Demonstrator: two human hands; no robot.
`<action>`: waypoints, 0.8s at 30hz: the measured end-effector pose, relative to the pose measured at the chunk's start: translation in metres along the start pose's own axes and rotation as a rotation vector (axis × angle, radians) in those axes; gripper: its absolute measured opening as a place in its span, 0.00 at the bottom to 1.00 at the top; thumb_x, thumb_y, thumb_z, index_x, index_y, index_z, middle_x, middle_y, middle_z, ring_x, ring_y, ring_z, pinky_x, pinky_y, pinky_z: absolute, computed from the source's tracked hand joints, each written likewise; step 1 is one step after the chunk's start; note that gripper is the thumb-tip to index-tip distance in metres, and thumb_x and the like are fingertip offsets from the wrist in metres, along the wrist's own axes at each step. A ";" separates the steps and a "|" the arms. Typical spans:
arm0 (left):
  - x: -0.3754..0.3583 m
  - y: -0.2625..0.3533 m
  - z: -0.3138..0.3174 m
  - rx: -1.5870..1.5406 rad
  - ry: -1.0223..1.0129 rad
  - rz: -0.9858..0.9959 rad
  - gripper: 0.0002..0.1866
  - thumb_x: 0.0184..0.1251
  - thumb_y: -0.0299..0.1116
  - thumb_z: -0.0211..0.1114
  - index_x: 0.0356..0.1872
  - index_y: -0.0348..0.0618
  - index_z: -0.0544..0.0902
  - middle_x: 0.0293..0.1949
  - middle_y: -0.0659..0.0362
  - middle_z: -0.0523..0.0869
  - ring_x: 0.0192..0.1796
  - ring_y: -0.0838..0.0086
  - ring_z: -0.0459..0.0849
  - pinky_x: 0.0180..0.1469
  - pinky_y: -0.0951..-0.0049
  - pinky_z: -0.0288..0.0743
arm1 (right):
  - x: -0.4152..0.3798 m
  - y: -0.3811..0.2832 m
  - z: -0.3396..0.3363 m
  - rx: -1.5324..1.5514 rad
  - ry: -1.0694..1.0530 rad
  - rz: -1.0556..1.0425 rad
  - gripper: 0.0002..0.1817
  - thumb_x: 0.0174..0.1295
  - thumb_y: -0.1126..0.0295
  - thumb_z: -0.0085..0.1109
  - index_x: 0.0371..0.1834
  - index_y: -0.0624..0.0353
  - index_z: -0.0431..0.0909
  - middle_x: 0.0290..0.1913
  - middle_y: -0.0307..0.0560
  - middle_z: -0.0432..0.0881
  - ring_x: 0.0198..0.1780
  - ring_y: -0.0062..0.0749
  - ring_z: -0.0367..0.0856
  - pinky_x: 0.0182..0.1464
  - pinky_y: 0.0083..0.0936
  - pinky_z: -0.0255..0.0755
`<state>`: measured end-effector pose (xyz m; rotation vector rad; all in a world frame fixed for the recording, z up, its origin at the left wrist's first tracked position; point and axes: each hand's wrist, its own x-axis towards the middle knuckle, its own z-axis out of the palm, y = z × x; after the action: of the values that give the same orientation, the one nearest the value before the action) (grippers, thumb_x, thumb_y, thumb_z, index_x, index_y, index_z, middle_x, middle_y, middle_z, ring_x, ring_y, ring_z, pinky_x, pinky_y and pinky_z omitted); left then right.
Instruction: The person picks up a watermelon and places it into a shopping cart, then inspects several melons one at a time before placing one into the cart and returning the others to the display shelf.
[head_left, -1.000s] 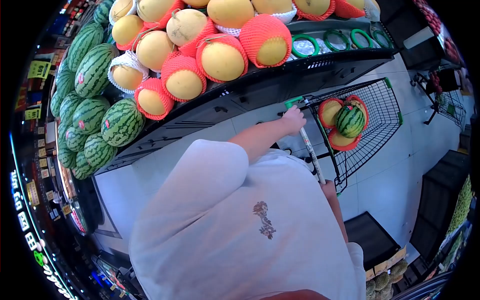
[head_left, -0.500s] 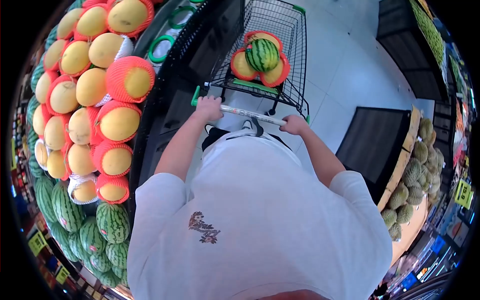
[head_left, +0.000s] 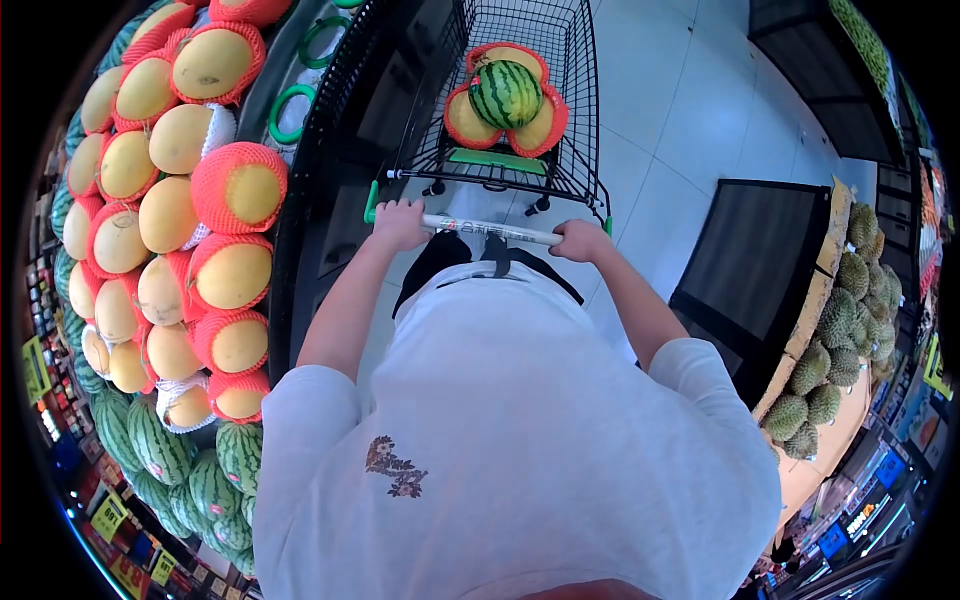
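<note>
Both of my hands are wrapped round the white handle of a black wire shopping cart. My left hand grips it near the green left end, and my right hand closes on it close to the right end. In the basket, a striped watermelon rests on top of several yellow melons in red foam nets. A green strip runs across the near side of the basket.
Left of me, yellow melons in foam nets and striped watermelons fill a display stand. Durians lie in a display at the right, beside a black panel. Pale floor tiles stretch right of the cart.
The cart has swung slightly left in view and its handle is more level. Both hands stay closed on the handle. The melon display has shifted a little.
</note>
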<state>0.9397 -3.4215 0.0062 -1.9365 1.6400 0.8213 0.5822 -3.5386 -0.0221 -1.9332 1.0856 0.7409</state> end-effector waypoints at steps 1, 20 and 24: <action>0.000 0.000 0.000 -0.001 -0.003 0.003 0.34 0.60 0.55 0.72 0.65 0.50 0.77 0.60 0.51 0.80 0.68 0.56 0.76 0.71 0.51 0.64 | 0.002 0.001 0.001 0.001 -0.019 0.001 0.26 0.52 0.50 0.66 0.51 0.52 0.89 0.47 0.53 0.90 0.50 0.49 0.87 0.56 0.41 0.80; 0.090 -0.039 -0.096 -0.847 -0.334 0.375 0.29 0.68 0.51 0.71 0.63 0.40 0.82 0.44 0.53 0.91 0.44 0.67 0.89 0.49 0.68 0.80 | 0.110 -0.025 -0.131 0.652 0.272 -0.114 0.23 0.62 0.52 0.68 0.51 0.59 0.86 0.43 0.49 0.90 0.46 0.36 0.87 0.53 0.34 0.79; 0.182 -0.029 -0.095 -1.190 -0.025 0.255 0.24 0.69 0.44 0.71 0.57 0.37 0.83 0.38 0.57 0.89 0.38 0.75 0.86 0.44 0.72 0.79 | 0.199 0.004 -0.147 0.617 0.361 -0.003 0.27 0.64 0.50 0.67 0.55 0.62 0.84 0.46 0.51 0.89 0.47 0.35 0.87 0.55 0.33 0.78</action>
<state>1.0006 -3.6099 -0.0556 -2.3548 1.5005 2.2831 0.6868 -3.7481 -0.1013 -1.5507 1.3337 0.0217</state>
